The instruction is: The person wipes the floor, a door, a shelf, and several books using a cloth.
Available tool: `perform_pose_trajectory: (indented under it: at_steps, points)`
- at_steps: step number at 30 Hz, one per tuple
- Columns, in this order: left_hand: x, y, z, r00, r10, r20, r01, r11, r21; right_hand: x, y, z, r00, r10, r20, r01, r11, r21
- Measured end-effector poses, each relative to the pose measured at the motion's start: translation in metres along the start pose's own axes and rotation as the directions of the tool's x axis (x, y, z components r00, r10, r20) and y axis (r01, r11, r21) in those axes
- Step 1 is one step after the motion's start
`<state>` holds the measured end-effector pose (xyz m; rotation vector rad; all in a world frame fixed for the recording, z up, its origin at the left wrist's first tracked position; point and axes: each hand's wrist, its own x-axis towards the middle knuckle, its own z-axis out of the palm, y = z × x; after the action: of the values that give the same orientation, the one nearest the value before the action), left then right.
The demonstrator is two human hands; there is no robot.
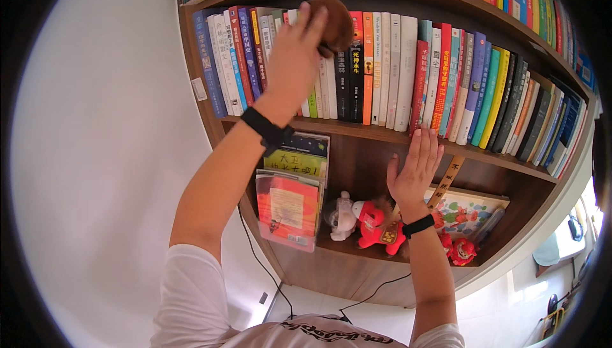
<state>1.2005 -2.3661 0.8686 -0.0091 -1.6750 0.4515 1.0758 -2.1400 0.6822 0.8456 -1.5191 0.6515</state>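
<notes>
My left hand [295, 56] reaches up to the middle book row and is closed around a brown, rounded, fuzzy-looking object [337, 23]. That object sits in front of the upper spines, beside a black book [356, 68] and an orange book [367, 68]; my fingers and palm hide the spines behind them. Lower and to the right, my right hand [417, 166] lies flat with extended fingers and an empty palm. Its fingertips meet the front edge of the wooden shelf [373, 130], just below a red book [420, 85].
Picture books [287, 204] lean at the left of the lower compartment. Beside them stand a red plush horse [380, 233], a pale figurine [343, 219] and a framed picture [466, 209]. Another book row fills the shelf above. A white wall [105, 157] borders the left side; dark cables [258, 252] hang below.
</notes>
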Motion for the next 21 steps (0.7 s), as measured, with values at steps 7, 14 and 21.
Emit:
perform_pose_trajectory:
  at_steps: [7, 14, 21]
  points:
    - [-0.076, 0.031, -0.016, 0.978, 0.116, 0.176, -0.075, 0.972, -0.222, 0.0, -0.004, 0.003, 0.999, 0.005, -0.04, -0.006, 1.0, -0.002]
    - [-0.003, -0.028, -0.006, 0.997, 0.031, -0.077, -0.029, 0.999, 0.021, 0.002, -0.006, 0.002, 0.999, 0.004, -0.05, -0.005, 1.0, -0.025]
    - [-0.04, 0.004, -0.004, 0.973, -0.184, 0.138, 0.183, 0.983, 0.016, 0.0, -0.003, 0.001, 0.999, 0.01, -0.034, -0.011, 0.999, -0.035]
